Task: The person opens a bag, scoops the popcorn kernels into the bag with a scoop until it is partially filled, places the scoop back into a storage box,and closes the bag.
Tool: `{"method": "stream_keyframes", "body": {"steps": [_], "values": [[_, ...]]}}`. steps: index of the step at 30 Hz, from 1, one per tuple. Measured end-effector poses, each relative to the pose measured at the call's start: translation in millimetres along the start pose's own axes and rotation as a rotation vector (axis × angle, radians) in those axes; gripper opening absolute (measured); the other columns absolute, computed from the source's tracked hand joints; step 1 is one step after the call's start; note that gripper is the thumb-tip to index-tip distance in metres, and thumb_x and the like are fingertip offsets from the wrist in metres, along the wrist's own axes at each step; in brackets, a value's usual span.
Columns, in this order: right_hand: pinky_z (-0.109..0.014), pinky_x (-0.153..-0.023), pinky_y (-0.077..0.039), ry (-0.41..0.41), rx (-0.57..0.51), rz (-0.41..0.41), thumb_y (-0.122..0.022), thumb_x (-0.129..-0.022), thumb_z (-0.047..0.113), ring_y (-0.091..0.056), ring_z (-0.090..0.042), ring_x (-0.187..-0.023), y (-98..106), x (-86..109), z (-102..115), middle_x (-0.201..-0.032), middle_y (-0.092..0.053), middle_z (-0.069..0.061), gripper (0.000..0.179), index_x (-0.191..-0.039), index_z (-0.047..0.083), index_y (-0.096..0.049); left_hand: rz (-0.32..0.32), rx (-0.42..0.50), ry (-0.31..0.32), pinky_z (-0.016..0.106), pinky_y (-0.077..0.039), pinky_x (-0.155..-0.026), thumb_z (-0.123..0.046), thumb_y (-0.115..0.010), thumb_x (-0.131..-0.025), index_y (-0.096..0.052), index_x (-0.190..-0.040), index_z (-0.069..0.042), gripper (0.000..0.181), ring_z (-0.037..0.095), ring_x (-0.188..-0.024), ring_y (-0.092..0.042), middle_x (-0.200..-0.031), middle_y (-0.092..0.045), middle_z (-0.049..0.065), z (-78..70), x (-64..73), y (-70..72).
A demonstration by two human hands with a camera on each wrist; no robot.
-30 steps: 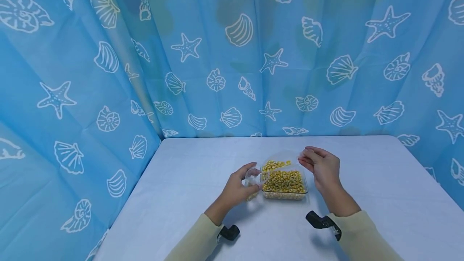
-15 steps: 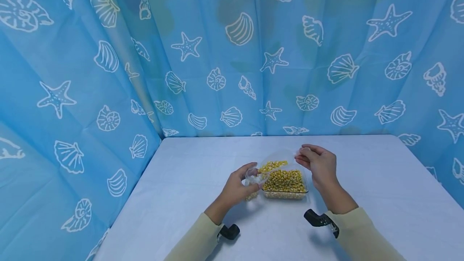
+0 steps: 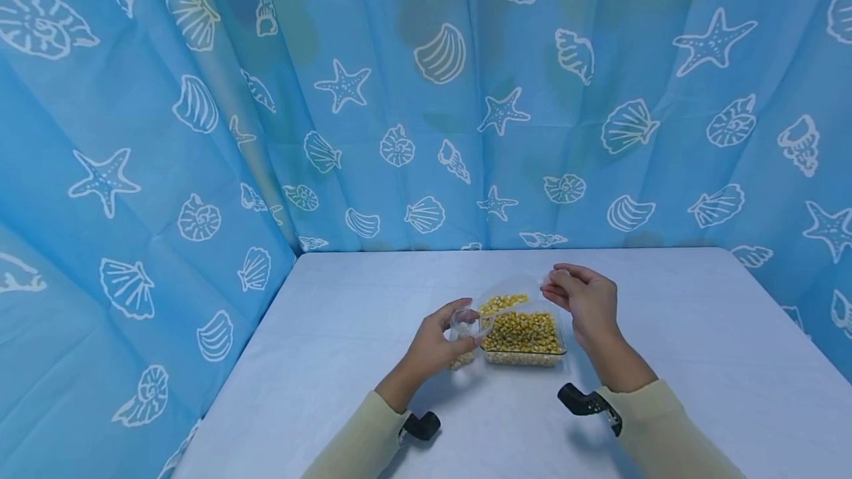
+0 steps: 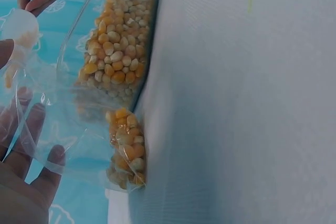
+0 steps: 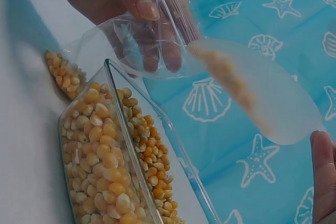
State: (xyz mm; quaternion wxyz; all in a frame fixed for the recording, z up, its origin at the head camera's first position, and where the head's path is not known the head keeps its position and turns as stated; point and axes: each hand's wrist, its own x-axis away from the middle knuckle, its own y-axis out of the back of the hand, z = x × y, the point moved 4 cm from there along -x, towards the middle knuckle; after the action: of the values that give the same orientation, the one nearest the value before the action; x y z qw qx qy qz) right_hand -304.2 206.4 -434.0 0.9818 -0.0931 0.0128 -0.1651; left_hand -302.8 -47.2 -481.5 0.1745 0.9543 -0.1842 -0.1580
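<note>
My left hand (image 3: pixel 433 346) holds a clear zip bag (image 5: pixel 126 40) upright by its top, thumb on one side and fingers on the other. Some corn kernels (image 4: pixel 127 153) lie at the bottom of the bag, down by the table. With fingertips and thumb, my right hand (image 3: pixel 589 309) pinches the end of a translucent scoop (image 5: pixel 289 103). A strip of kernels lies along the scoop, and its front end sits right at the bag's mouth. Below the scoop stands a rectangular glass container (image 3: pixel 559 350) full of corn kernels (image 5: pixel 100 161), just right of the bag.
A white cloth covers the table (image 3: pixel 333 331). Blue curtains (image 3: pixel 399 94) with shell and starfish prints hang behind it and along the left side. Each wrist carries a black camera mount, the left one (image 3: pixel 422 427) and the right one (image 3: pixel 580 399).
My right hand and the scoop have shifted slightly left, bringing the scoop closer to the bag, and now hold almost still. The left hand stays in place with the bag.
</note>
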Motion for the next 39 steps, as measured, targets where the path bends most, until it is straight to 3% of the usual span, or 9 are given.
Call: {"method": "stream_keyframes", "body": {"steps": [7,21,39], "values": [[-0.029,-0.073,-0.056,0.037,0.058,-0.006,-0.064,-0.095,0.014,-0.071,-0.016,-0.077,-3.7,-0.3,3.3,-0.091,-0.068,-0.01,0.031,-0.12,-0.005,-0.06,-0.005,-0.006,0.035,0.058,-0.035,-0.102,-0.027,-0.077,-0.084,-0.048,-0.143,-0.022,0.066,0.022,-0.122,-0.053,-0.121,-0.065,-0.008,-0.9,-1.3,-0.7],[-0.028,-0.071,-0.056,0.087,0.14,-0.009,-0.064,-0.095,0.017,-0.071,-0.015,-0.076,-10.3,2.8,11.7,-0.095,-0.068,-0.014,0.032,-0.119,-0.004,-0.061,-0.016,-0.019,0.07,0.06,-0.036,-0.101,-0.028,-0.078,-0.083,-0.049,-0.144,-0.018,0.067,0.026,-0.122,-0.053,-0.123,-0.064,-0.003,0.5,-1.6,-0.9],[-0.028,-0.07,-0.056,0.098,0.153,-0.02,-0.064,-0.095,0.013,-0.071,-0.015,-0.074,-10.6,2.5,8.5,-0.092,-0.069,-0.014,0.03,-0.119,-0.004,-0.061,-0.018,-0.018,0.05,0.058,-0.035,-0.102,-0.025,-0.077,-0.084,-0.048,-0.144,-0.015,0.067,0.024,-0.12,-0.054,-0.117,-0.066,-0.008,-2.2,-0.4,-0.2]]}}
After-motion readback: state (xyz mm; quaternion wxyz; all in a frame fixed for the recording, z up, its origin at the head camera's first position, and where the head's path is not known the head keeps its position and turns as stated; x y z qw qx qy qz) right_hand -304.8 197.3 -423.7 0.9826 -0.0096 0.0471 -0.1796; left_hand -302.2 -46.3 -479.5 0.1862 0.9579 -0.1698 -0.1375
